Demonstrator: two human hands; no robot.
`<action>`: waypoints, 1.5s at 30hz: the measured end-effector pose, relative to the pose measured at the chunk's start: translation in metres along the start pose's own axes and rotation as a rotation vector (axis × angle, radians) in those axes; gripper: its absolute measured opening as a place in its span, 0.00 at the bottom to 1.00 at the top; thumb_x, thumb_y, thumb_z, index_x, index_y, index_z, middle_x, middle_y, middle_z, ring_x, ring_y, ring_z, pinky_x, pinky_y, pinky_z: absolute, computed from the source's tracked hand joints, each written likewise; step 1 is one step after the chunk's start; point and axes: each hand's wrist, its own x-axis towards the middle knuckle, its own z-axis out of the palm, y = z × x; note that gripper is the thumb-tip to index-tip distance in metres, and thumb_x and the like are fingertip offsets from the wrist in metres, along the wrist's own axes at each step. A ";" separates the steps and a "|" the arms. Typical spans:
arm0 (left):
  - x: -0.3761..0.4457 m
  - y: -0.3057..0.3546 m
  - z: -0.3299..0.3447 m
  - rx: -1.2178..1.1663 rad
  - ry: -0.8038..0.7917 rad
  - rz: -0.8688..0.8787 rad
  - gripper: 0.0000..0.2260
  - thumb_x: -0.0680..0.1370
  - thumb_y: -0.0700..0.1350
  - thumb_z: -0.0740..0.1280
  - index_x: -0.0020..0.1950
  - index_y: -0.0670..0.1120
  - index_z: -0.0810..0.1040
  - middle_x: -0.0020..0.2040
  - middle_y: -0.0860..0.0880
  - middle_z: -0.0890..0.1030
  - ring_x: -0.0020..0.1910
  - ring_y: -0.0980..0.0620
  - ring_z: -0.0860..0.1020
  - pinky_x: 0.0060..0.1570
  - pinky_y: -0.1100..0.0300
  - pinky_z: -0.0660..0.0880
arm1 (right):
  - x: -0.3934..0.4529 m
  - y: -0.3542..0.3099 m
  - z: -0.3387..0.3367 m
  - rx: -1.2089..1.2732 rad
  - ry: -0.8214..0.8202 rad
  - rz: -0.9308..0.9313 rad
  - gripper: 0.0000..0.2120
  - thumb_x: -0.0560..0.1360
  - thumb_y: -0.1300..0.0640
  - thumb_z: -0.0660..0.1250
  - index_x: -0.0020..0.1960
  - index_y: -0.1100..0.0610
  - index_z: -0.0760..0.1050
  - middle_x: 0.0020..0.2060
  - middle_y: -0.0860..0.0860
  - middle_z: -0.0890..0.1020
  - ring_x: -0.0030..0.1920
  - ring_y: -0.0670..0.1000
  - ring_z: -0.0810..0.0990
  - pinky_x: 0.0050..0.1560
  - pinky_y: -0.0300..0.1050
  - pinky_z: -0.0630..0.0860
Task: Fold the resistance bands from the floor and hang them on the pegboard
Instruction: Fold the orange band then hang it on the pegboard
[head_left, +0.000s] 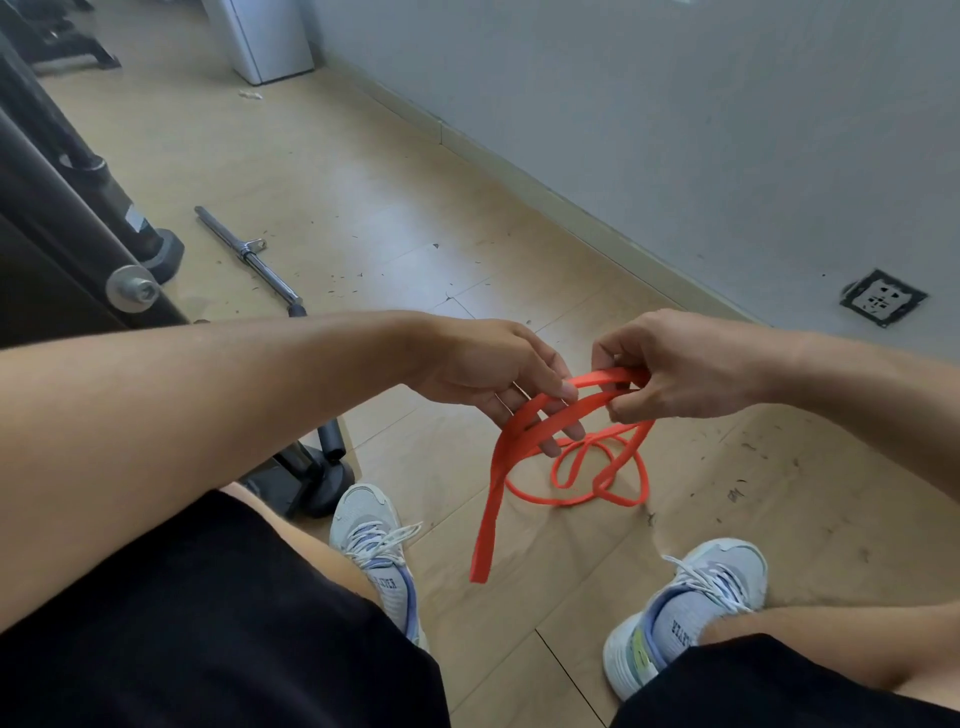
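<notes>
you were folding the band (524, 441)
left hand (488, 374) and right hand (670, 364) both pinched its strands; loose coils on the near floor (415, 234) could have snagged.

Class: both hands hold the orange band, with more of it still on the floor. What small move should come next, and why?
Probably lift the orange band higher: the left hand and right hand pinch its top fold, but loops still lie on the floor.
</notes>
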 end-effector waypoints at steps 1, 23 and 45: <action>0.000 0.000 0.000 -0.002 0.005 0.003 0.07 0.84 0.41 0.63 0.59 0.40 0.76 0.57 0.39 0.85 0.57 0.38 0.84 0.59 0.46 0.81 | -0.001 -0.001 0.000 -0.013 0.019 0.000 0.09 0.74 0.52 0.74 0.39 0.48 0.76 0.30 0.45 0.79 0.30 0.46 0.75 0.35 0.47 0.74; 0.000 -0.003 -0.009 0.153 0.243 0.157 0.14 0.72 0.37 0.78 0.56 0.40 0.82 0.41 0.47 0.85 0.40 0.51 0.84 0.50 0.55 0.82 | 0.002 0.007 0.000 -0.095 0.161 -0.056 0.08 0.72 0.45 0.78 0.46 0.45 0.82 0.34 0.45 0.81 0.34 0.46 0.77 0.34 0.41 0.72; 0.000 -0.008 -0.018 0.296 0.392 0.255 0.11 0.75 0.37 0.76 0.56 0.41 0.83 0.49 0.45 0.87 0.48 0.48 0.86 0.53 0.53 0.83 | 0.000 0.012 -0.003 0.252 0.320 -0.057 0.08 0.69 0.48 0.79 0.46 0.47 0.84 0.37 0.45 0.86 0.37 0.41 0.83 0.37 0.28 0.74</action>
